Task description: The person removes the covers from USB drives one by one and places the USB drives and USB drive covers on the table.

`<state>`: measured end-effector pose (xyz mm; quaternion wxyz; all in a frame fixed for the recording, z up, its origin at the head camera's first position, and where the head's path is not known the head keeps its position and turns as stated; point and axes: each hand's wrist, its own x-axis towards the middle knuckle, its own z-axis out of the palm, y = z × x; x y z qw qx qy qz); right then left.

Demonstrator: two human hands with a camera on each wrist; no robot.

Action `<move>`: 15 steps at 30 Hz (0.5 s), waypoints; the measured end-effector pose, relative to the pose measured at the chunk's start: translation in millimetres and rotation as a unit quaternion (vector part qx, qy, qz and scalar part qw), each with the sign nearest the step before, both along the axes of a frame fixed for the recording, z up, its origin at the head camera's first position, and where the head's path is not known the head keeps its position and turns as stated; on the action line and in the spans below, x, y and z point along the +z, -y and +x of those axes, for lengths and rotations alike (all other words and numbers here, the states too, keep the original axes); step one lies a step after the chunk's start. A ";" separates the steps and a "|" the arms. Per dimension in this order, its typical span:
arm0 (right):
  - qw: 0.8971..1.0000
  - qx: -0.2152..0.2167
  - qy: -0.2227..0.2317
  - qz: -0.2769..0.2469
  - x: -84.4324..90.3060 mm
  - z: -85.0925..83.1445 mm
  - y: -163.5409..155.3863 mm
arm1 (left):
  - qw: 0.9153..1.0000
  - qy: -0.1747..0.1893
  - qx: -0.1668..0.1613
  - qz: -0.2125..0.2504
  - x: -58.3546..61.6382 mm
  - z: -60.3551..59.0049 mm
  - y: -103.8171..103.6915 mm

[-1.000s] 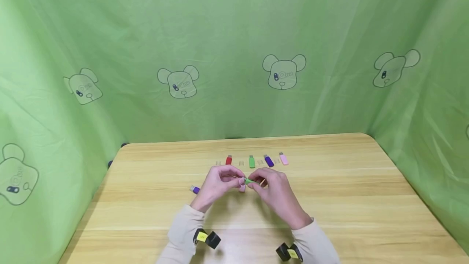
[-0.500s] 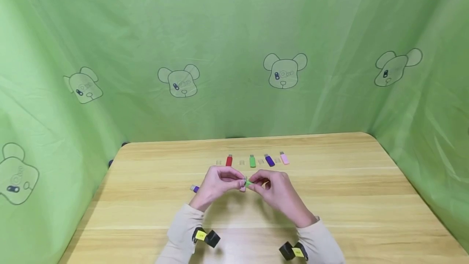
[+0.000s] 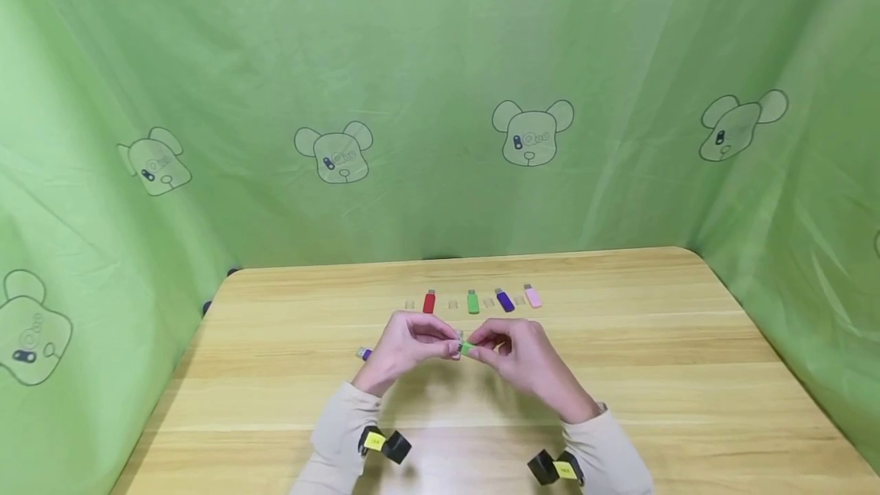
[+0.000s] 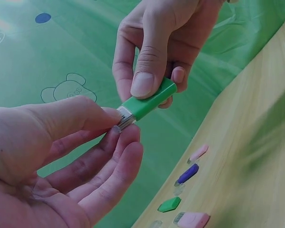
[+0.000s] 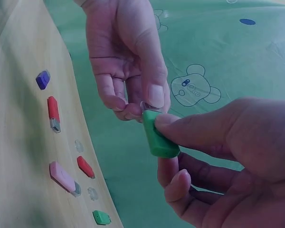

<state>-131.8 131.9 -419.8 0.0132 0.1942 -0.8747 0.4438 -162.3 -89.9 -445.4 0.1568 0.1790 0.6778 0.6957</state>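
Over the middle of the table, a green USB stick (image 4: pixel 154 99) is held between both hands. My right hand (image 3: pixel 516 350) pinches its green body between thumb and fingers. At the connector end, the thumb and fingertips of my left hand (image 3: pixel 411 346) pinch a clear cap (image 4: pixel 127 121), which sits around the metal plug. The left fingertips partly cover the cap. In the right wrist view the green body's blunt end points toward my right palm.
A red stick (image 3: pixel 429 302), green stick (image 3: pixel 473 302), purple stick (image 3: pixel 505 301) and pink stick (image 3: pixel 532 296) lie in a row beyond the hands, with clear caps (image 3: pixel 452 305) between. Nearer lie another pink stick (image 5: pixel 61 176), red stick (image 5: pixel 53 108) and purple stick (image 5: pixel 43 80).
My right hand and forearm have shifted slightly to the right. The green stick has turned a little between the fingers, while the left hand has stayed nearly in place.
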 end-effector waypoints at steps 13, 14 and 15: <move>0.996 -0.071 0.051 0.011 14.1 4.5 -25.0 | 0.996 -0.019 0.086 -0.025 7.9 -6.9 40.3; 0.995 -0.080 0.054 0.008 14.9 4.1 -30.5 | 0.995 -0.021 0.098 -0.025 9.7 -7.6 46.1; 0.995 -0.085 0.058 0.004 15.3 3.7 -35.3 | 0.994 -0.022 0.102 -0.024 11.2 -8.3 50.3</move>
